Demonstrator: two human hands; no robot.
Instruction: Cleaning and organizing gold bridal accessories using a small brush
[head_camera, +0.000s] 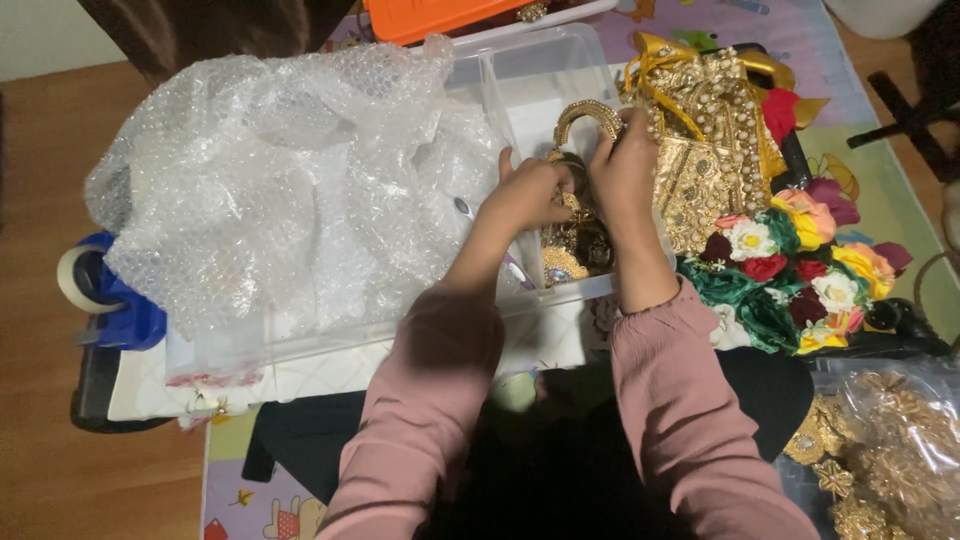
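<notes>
From the head view, both hands work inside a clear plastic bin. The left hand curls its fingers closed on gold ornaments lying in the bin's right compartment. The right hand pinches a gold beaded handle just above them. Bubble wrap fills the left side.

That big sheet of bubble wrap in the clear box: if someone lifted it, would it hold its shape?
Probably not. The bubble wrap lies crumpled in loose folds, so it would likely flop and sag. It looks thin and air-filled, so probably very light. Being puffy, it may spring back when pushed.
</notes>
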